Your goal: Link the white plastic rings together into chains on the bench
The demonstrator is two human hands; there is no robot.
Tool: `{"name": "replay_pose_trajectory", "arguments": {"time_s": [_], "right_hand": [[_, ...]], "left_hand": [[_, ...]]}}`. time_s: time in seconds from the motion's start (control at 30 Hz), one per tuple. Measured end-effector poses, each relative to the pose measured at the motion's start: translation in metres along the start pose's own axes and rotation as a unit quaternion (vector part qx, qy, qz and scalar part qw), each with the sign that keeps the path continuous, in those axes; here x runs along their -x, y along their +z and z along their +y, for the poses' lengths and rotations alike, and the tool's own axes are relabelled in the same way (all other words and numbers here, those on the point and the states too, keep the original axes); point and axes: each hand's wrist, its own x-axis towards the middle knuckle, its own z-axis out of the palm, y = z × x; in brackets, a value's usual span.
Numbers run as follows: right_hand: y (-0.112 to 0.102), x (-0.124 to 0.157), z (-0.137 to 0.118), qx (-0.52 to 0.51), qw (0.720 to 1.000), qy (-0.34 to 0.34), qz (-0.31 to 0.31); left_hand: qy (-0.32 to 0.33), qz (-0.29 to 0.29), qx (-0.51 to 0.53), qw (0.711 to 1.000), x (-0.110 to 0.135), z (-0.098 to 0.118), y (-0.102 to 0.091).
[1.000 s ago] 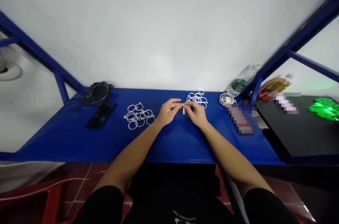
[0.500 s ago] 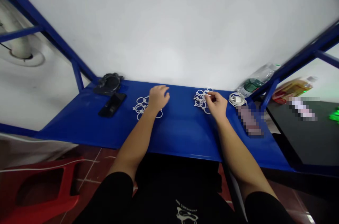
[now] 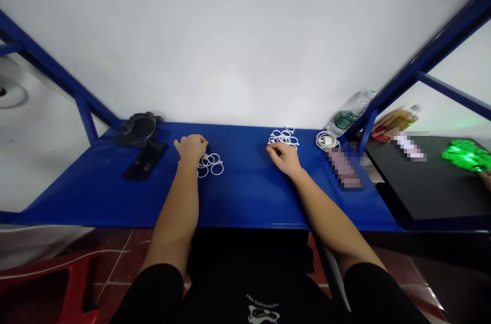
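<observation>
On the blue tabletop lie two groups of thin white rings with small knobs. My left hand [image 3: 191,147] is over the left edge of the left group of rings [image 3: 217,167], fingers curled downward. Its fingertips are partly hidden, so whatever it grips does not show. At the near edge of the right group of rings [image 3: 284,137], my right hand [image 3: 284,157] has thumb and fingers closed together. Ring edges show beside these fingertips, but whether one is held is unclear.
A black phone-like slab [image 3: 144,160] and a dark crumpled bag [image 3: 140,127] lie left. On the right are a coiled white cable [image 3: 326,141], a blurred-out item [image 3: 344,168] and a plastic bottle [image 3: 351,114]. Farther right, something glows green [image 3: 466,155] on a black table [image 3: 418,191].
My left hand has moved left across its group of rings, uncovering those on the right. My right hand has come nearer, to the near edge of its group. The view has shifted slightly right.
</observation>
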Motion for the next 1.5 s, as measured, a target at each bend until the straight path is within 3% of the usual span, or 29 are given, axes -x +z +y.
{"name": "replay_pose_trajectory", "arguments": {"time_s": [0.1, 0.2, 0.3, 0.43, 0.53, 0.67, 0.93, 1.27, 1.4, 1.5], "right_hand": [[0.001, 0.0, -0.001, 0.005, 1.0, -0.009, -0.005], [0.002, 0.001, -0.003, 0.001, 1.0, -0.011, -0.002], [0.005, 0.002, -0.007, -0.015, 1.0, -0.017, -0.006], [0.009, 0.004, -0.014, -0.035, 0.998, -0.026, -0.047], [0.009, 0.004, -0.016, -0.031, 0.998, -0.03, -0.053], [0.008, 0.003, -0.014, -0.032, 0.998, -0.04, -0.024], [0.007, 0.004, -0.017, -0.042, 0.999, -0.03, -0.016], [0.003, 0.003, -0.02, -0.044, 0.998, -0.025, -0.022], [-0.01, -0.002, -0.013, 0.014, 1.0, -0.002, 0.014], [-0.022, -0.006, -0.004, 0.05, 0.994, 0.056, 0.075]], "left_hand": [[0.042, 0.025, 0.015, 0.999, 0.003, 0.011, -0.001], [0.092, 0.024, 0.115, 0.989, 0.015, 0.042, 0.0], [0.159, -0.006, 0.302, 0.94, 0.042, 0.086, 0.005], [0.221, -0.06, 0.41, 0.883, 0.084, 0.131, 0.018], [0.197, -0.099, 0.471, 0.854, 0.097, 0.14, 0.027], [0.178, -0.136, 0.514, 0.828, 0.095, 0.134, 0.032], [0.204, -0.073, 0.468, 0.856, 0.096, 0.134, 0.031], [0.199, -0.12, 0.482, 0.845, 0.09, 0.135, 0.029], [0.253, -0.062, 0.384, 0.886, 0.076, 0.125, 0.013], [0.266, -0.031, 0.238, 0.934, 0.053, 0.098, 0.003]]}}
